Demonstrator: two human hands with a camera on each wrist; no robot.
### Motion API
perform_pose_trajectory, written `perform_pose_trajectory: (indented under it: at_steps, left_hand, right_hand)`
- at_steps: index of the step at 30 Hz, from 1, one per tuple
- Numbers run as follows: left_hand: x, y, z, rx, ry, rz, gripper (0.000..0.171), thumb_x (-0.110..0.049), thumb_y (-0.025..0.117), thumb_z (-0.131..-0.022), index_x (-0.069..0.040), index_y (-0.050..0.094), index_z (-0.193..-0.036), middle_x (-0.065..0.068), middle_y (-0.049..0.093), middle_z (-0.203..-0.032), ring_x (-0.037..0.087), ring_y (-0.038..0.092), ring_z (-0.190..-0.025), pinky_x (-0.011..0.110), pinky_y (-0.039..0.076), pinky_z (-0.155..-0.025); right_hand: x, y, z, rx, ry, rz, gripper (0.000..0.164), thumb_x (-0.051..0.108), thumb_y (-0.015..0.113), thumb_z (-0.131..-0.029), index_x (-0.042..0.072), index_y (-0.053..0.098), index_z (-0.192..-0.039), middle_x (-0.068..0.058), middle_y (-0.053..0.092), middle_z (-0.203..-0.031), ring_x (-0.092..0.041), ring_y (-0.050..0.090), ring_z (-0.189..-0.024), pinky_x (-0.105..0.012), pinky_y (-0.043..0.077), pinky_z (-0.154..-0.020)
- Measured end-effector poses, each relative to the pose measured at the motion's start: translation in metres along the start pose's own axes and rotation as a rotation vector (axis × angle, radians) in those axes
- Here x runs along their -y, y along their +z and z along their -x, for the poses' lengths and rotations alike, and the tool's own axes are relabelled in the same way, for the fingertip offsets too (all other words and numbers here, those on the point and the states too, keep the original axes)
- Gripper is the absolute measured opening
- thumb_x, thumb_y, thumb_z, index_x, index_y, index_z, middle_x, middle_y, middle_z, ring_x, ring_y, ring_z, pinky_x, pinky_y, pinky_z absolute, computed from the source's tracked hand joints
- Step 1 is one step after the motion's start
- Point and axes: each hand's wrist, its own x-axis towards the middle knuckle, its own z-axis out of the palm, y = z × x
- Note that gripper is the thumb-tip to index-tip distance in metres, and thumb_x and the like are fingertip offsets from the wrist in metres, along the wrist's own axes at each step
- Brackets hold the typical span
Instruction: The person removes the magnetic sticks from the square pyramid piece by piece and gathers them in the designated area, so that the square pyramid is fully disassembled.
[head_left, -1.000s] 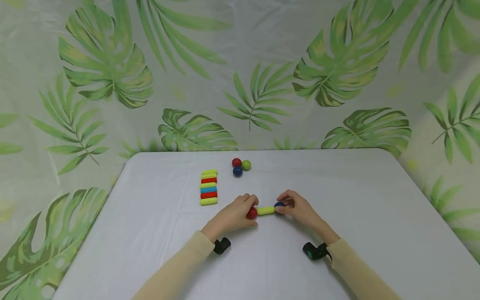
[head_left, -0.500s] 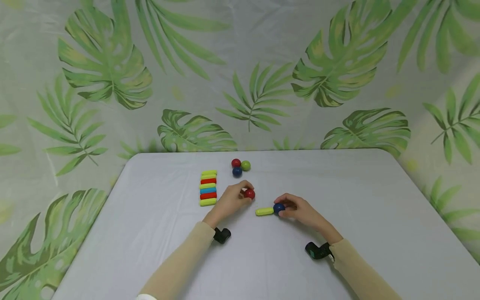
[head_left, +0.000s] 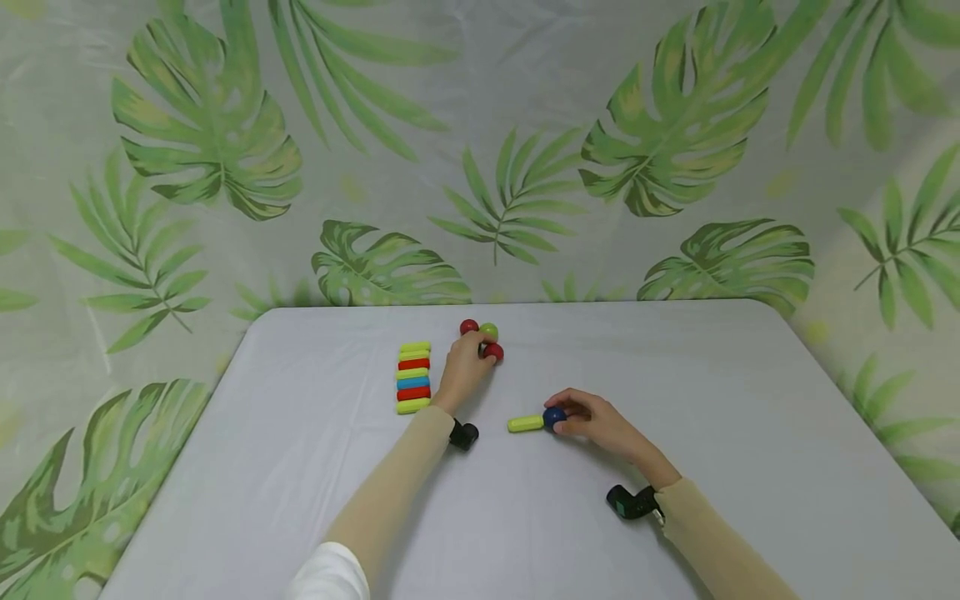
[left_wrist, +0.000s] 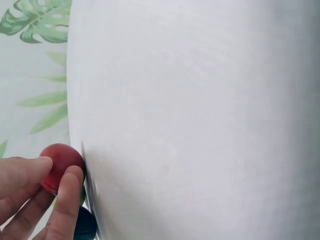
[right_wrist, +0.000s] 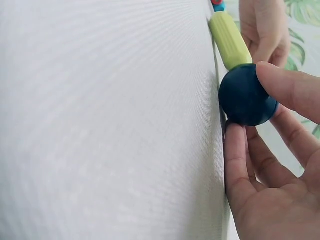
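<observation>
My left hand pinches a red ball between thumb and fingers, beside the small ball cluster at the back of the table. Close up in the left wrist view, the same red ball sits above a dark blue ball, which the hand hides in the head view. My right hand grips another dark blue ball at the table's middle. A yellow-green rod lies end-on against that ball; the right wrist view shows the rod touching it, though whether they are joined I cannot tell.
Behind my left fingers are a second red ball and a green ball. Left of that arm, several short rods in yellow, red and blue lie in a column. The white table ends at a leaf-patterned backdrop.
My left hand has lifted the red ball off the rod's left end and carried it back to the ball cluster. My right hand stays at the blue ball.
</observation>
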Motion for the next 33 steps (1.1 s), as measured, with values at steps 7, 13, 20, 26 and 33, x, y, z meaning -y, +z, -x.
perform_pose_trajectory:
  at_steps: [7, 13, 20, 26, 33]
  left_hand:
    - [0.003, -0.009, 0.005, -0.014, 0.051, 0.027, 0.029, -0.002, 0.067, -0.088, -0.003, 0.064, -0.117, 0.011, 0.061, -0.119, 0.024, 0.059, -0.105, 0.034, 0.047, -0.092]
    - [0.0, -0.016, 0.029, 0.232, 0.16, 0.154, 0.026, -0.004, 0.067, -0.089, -0.004, 0.062, -0.114, 0.009, 0.061, -0.115, 0.02, 0.061, -0.087, 0.029, 0.053, -0.074]
    - [-0.024, 0.002, 0.059, 0.607, 0.335, -0.072, 0.03, -0.015, 0.071, -0.087, -0.014, 0.059, -0.115, -0.002, 0.06, -0.105, 0.011, 0.054, -0.094, 0.023, 0.044, -0.084]
    - [-0.034, 0.008, 0.066, 0.527, 0.353, -0.309, 0.025, -0.011, 0.069, -0.087, -0.017, 0.062, -0.111, -0.004, 0.056, -0.09, 0.01, 0.051, -0.081, 0.022, 0.045, -0.075]
    - [-0.033, 0.001, 0.07, 0.492, 0.381, -0.352, 0.025, -0.014, 0.069, -0.088, -0.017, 0.065, -0.112, -0.002, 0.059, -0.093, 0.011, 0.051, -0.08, 0.022, 0.045, -0.076]
  right_hand:
    - [-0.003, -0.001, 0.0, -0.001, 0.008, 0.005, 0.034, 0.012, 0.066, -0.091, 0.002, 0.059, -0.122, -0.013, 0.058, -0.118, -0.029, 0.053, -0.106, -0.042, 0.043, -0.089]
    - [-0.005, -0.003, 0.001, -0.006, 0.013, 0.009, 0.035, 0.019, 0.067, -0.09, 0.006, 0.06, -0.122, -0.01, 0.059, -0.118, -0.026, 0.054, -0.106, -0.038, 0.044, -0.09]
    - [-0.004, -0.006, 0.001, -0.01, 0.006, 0.021, 0.034, 0.018, 0.067, -0.091, 0.006, 0.06, -0.121, -0.011, 0.059, -0.117, -0.025, 0.055, -0.104, -0.035, 0.045, -0.088]
    - [-0.002, -0.001, -0.001, 0.013, 0.013, 0.003, 0.034, 0.014, 0.066, -0.091, 0.002, 0.058, -0.123, -0.012, 0.059, -0.118, -0.027, 0.054, -0.104, -0.037, 0.044, -0.088]
    - [0.026, 0.001, 0.007, 0.012, 0.003, 0.005, 0.031, 0.007, 0.065, -0.09, -0.003, 0.058, -0.118, -0.015, 0.06, -0.112, -0.03, 0.055, -0.1, -0.038, 0.046, -0.085]
